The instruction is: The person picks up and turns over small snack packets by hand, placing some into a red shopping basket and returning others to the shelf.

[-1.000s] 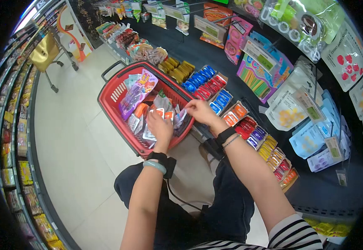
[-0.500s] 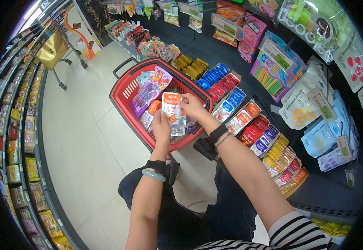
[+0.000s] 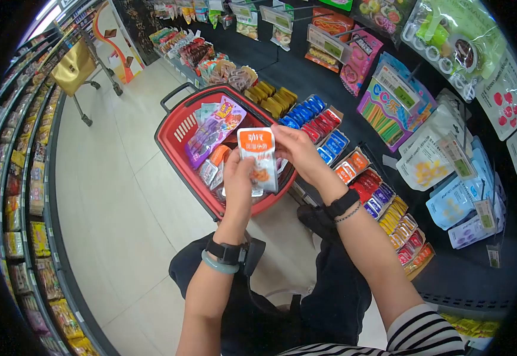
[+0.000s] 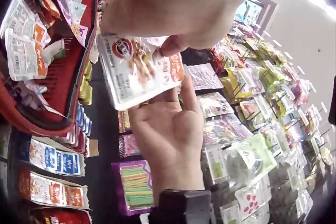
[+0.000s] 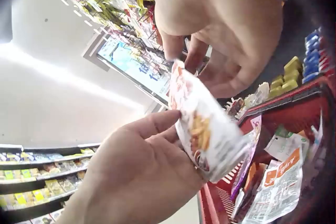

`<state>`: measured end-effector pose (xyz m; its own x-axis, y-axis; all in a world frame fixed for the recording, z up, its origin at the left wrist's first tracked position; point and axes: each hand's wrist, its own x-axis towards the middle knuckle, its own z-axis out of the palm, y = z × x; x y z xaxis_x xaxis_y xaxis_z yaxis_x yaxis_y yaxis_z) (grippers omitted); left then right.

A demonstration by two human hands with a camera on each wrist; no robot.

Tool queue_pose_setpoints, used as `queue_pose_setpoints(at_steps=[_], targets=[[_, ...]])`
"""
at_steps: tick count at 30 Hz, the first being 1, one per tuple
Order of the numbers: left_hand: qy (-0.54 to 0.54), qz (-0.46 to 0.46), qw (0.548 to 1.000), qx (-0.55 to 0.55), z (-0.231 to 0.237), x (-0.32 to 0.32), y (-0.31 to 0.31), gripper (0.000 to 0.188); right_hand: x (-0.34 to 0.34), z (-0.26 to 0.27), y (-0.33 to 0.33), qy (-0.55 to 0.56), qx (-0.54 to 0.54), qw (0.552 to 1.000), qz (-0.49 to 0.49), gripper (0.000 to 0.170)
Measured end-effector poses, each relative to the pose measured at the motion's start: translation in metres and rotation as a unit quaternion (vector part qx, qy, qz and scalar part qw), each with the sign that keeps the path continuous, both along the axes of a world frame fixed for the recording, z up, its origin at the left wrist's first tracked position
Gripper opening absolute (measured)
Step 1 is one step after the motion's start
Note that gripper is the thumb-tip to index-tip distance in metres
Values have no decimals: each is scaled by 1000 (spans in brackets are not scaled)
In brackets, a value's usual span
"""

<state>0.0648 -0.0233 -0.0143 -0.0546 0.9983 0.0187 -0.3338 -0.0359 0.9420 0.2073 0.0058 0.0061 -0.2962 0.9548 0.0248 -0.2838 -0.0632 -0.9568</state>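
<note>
In the head view, a white and orange snack packet [image 3: 258, 159] is held up over the red shopping basket [image 3: 172, 139]. My left hand [image 3: 239, 179] grips its left side, the thumb lying across the front. At the upper right corner, my right hand [image 3: 301, 153] pinches it, with some fingers behind. The left wrist view shows a food picture on the packet [image 4: 139, 66] between both hands. Inside the basket lie a purple candy bag [image 3: 214, 133] and similar orange-and-white packets [image 5: 278, 187], partly hidden in the head view by the hands.
Boxes of small packets, including blue ones [image 3: 332, 147] and red ones [image 3: 368, 183], line the shelf right of the basket. Bagged sweets [image 3: 421, 160] hang above it. A cart with a gold bag [image 3: 75, 68] stands up the aisle, and another shelf [image 3: 48, 261] runs along the left.
Both hands were down in the basket a second ago. They have since lifted the packet out; over the last half second it has come closer and the right hand has shifted at its top corner.
</note>
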Motion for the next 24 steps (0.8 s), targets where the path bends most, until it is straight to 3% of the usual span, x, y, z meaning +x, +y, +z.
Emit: queue_pose_setpoints(at_steps=[1,2,3,4,5,7,9,12,16,24], targets=[[0,0,1000,0,1,-3,0,21,2,5,-1,58,-40,997,21,29],[-167,-142,973,-65,1,-9,-1,22,1,9,-4,46,-29,998,13,32],[-326,-277,895,-126,2,-12,-1,25,1,10,-7,45,-30,998,14,32],[-425,-341,820,-175,4,-7,-4,31,0,11,-10,-2,33,999,7,29],[-425,-339,821,-175,7,-3,-7,31,-2,12,-14,-49,96,994,1,27],[-499,-503,676,-203,17,2,-13,32,3,20,-22,-37,75,996,43,20],[-506,-499,664,-231,29,2,-20,34,6,22,-28,30,65,995,66,14],[-506,-562,614,-227,36,7,-22,34,11,31,-34,44,92,993,64,18],[-499,-586,602,-213,43,15,-22,35,16,35,-37,98,101,987,75,15],[-485,-596,608,-199,36,23,-17,38,24,36,-36,72,110,989,75,21]])
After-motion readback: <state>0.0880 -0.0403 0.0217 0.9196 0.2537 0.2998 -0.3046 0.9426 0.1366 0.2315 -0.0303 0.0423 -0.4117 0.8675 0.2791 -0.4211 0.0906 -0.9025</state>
